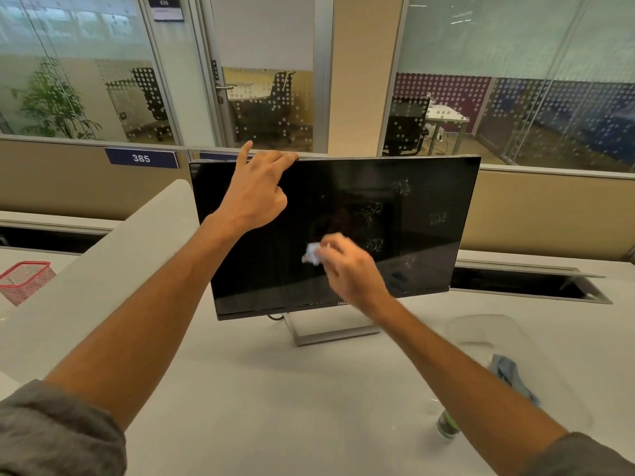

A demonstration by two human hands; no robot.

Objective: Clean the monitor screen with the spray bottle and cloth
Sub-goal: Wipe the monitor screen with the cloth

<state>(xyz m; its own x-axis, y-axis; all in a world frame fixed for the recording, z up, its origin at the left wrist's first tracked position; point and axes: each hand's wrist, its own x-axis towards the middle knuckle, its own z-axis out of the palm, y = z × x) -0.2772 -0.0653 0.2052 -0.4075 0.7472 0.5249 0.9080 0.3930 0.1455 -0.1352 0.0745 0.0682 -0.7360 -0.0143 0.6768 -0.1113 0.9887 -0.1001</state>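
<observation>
A black monitor (pixel 422 187) stands on a silver base on the white desk, its dark screen marked with several wet spray patches on the right half. My left hand (pixel 256 190) rests on the monitor's top edge near the left corner, fingers hooked over it. My right hand (pixel 347 266) presses a small crumpled pale cloth (pixel 312 254) against the lower middle of the screen. The spray bottle (pixel 446 424) stands on the desk at the lower right, mostly hidden behind my right forearm.
A clear plastic tray (pixel 481 329) with a blue cloth (pixel 512 374) lies on the desk to the right. A red mesh basket (pixel 25 280) sits at far left beyond a grey divider (pixel 103 269). A cable slot (pixel 525 285) opens behind the monitor.
</observation>
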